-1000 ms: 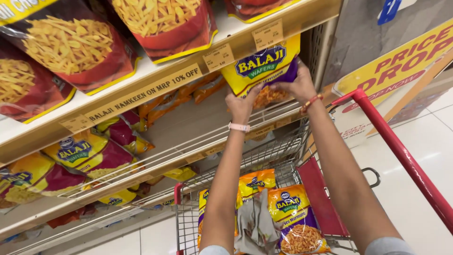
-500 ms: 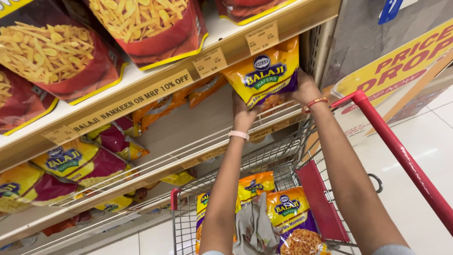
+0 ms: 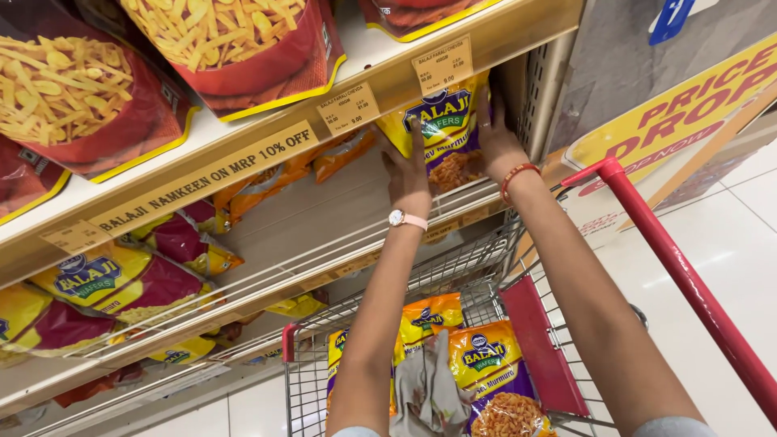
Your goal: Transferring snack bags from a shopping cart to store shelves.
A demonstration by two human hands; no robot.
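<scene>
Overhead, stocked shelf (image 3: pixel 243 174), pale floor (image 3: pixel 720 243)

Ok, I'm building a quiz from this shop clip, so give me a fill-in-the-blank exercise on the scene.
1. Both hands hold a yellow and purple snack ___ at the shelf.
2. The left hand wears a ___ at the wrist.
3. The cart has a ___ handle.
4. More packets lie in the ___.

Missing words: packet; watch; red; cart

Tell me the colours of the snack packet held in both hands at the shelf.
The snack packet is yellow on top and purple below; the head view shows it.
</scene>
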